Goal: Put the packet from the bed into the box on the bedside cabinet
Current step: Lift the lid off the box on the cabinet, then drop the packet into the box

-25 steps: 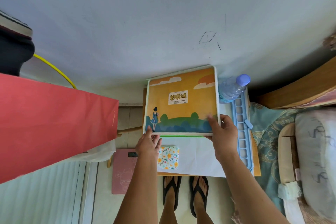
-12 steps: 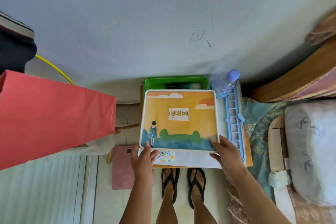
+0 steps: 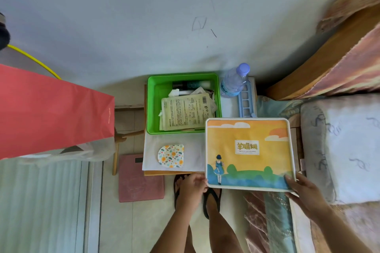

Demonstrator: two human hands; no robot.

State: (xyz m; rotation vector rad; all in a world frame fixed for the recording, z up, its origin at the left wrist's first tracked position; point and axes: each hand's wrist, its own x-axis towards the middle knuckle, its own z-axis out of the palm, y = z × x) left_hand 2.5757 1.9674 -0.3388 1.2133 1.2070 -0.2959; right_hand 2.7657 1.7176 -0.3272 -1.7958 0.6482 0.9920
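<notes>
I hold a flat orange case with a picture of a girl and hills (image 3: 246, 150) by its near edge. My left hand (image 3: 194, 184) grips its left corner and my right hand (image 3: 302, 191) its right corner. The case hovers level between the bedside cabinet (image 3: 195, 150) and the bed. At the back of the cabinet stands the green box (image 3: 151, 107), uncovered, with a beige printed packet (image 3: 185, 113), a dark tube and bits of paper inside. On the visible part of the bed lie a pillow (image 3: 345, 146) and folded covers.
A floral pouch (image 3: 171, 156) lies on the cabinet's white top. Right of the box are a water bottle (image 3: 234, 80) and a blue rack (image 3: 245, 100). A red paper bag (image 3: 51, 113) hangs at left. A pink scale (image 3: 139, 181) lies on the floor by my sandalled feet.
The orange case has moved from over the green box toward me and to the right, near the bed. The box's contents now show. Both hands kept hold of the case.
</notes>
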